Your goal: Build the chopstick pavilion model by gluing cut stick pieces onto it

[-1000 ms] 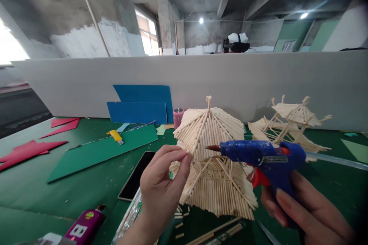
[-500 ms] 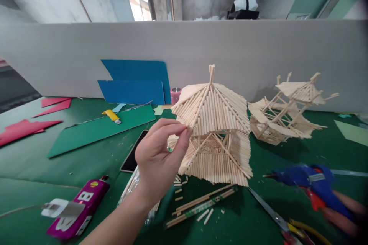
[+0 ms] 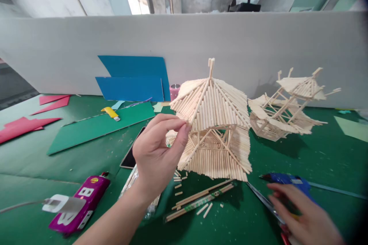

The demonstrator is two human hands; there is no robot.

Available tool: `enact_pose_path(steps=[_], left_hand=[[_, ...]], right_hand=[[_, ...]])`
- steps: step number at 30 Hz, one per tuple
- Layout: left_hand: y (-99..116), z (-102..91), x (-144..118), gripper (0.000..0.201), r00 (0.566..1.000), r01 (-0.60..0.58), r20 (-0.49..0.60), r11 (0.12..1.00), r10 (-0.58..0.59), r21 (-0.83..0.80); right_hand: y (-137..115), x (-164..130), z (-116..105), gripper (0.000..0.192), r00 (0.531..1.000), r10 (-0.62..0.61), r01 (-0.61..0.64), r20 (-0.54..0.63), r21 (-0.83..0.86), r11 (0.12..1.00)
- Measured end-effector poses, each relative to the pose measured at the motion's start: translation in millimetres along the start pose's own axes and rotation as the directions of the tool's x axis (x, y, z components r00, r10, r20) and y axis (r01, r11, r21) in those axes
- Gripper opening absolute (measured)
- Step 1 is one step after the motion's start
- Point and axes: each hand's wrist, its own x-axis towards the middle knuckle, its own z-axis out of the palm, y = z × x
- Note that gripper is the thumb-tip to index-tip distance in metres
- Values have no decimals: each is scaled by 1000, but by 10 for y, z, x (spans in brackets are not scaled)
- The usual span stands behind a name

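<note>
A model pavilion [image 3: 218,107] of thin wooden sticks stands before me, with a tiered roof and a stick finial on top. At the front-left roof corner, my left hand [image 3: 158,153] pinches the lower end of a wooden ridge stick [image 3: 199,101] between thumb and forefinger. My right hand [image 3: 306,212] hovers low at the right, fingers apart and empty, over the scissors [image 3: 266,201]. Just behind it, a blue glue gun [image 3: 283,178] rests on the table, partly covered by the hand. The scissors' handles are mostly hidden.
Loose sticks [image 3: 201,203] and small cut pieces lie in front of the pavilion. A second stick model [image 3: 287,111] stands back right. At left are a purple power strip [image 3: 82,203], a phone [image 3: 130,155], a yellow cutter [image 3: 110,113] and green board [image 3: 100,130].
My right hand has set the glue gun down on the table and moved left and toward the scissors, fingers opened. My left hand keeps its pinch at the roof corner. The view has tilted slightly.
</note>
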Motion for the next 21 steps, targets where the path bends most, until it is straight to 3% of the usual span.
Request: enact_pose_path(steps=[3,7,15,21], left_hand=[[-3,13,7,21,1000,-15,-9,1000,15,0],[-4,15,9,21,1000,-17,-6,1000,17,-6],[-7,0,-1,20,1000,0,-2,1000,0,26],[-12,-16,-10,19,999,32,18,999,-32,8]], right_hand=[[-449,62,266,17,954,-143,130,263,68,989],[-799,150,487,20,902,-214,192,375,95,977],[-817,177,615,15,893,-158,197,421,-52,979],[-803,154,646,16,880,-212,258,425,-53,965]])
